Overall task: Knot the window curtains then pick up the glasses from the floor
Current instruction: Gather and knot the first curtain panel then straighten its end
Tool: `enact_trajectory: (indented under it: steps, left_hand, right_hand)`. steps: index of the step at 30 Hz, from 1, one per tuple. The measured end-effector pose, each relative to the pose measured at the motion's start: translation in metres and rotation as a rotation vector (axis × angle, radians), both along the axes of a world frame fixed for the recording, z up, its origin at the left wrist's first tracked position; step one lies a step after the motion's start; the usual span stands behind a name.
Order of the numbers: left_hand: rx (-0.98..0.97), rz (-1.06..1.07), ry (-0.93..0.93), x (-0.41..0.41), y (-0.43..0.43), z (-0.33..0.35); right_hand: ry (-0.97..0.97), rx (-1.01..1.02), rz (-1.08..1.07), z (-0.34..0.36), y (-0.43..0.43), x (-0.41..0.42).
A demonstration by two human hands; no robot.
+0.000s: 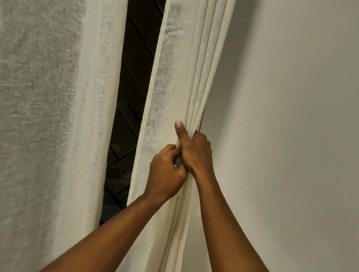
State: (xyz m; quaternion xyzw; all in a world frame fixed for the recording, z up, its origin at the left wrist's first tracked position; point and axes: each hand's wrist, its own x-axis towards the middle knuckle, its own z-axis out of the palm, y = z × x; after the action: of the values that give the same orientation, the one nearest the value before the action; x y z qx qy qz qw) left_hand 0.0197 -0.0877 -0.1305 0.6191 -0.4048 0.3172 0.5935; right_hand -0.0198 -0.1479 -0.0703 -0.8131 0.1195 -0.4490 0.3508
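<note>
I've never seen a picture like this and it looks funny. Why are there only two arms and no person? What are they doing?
The camera sits on the person's head, so you see only their arms, just as they do. There is no robot. The left hand and the right hand both grip the bunched folds of the right curtain, close together, beside the plain wall. The left curtain hangs apart, and the dark window shows in the gap between them. No knot is tied yet.
</note>
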Motion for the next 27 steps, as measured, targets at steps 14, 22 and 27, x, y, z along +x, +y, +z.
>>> enact_trajectory:
  steps: [14,22,27]
  left_hand:
    - [-0.102,0.427,0.117,0.073,0.065,0.008]
    - [0.013,0.240,-0.024,0.041,0.048,-0.024]
    - [-0.051,-0.056,0.099,0.006,0.020,-0.029]
  right_hand:
    - [0.060,0.116,-0.331,-0.001,-0.075,-0.024]
    - [0.014,0.007,-0.410,-0.012,-0.033,-0.013]
    - [0.087,-0.074,-0.228,-0.010,-0.007,0.002]
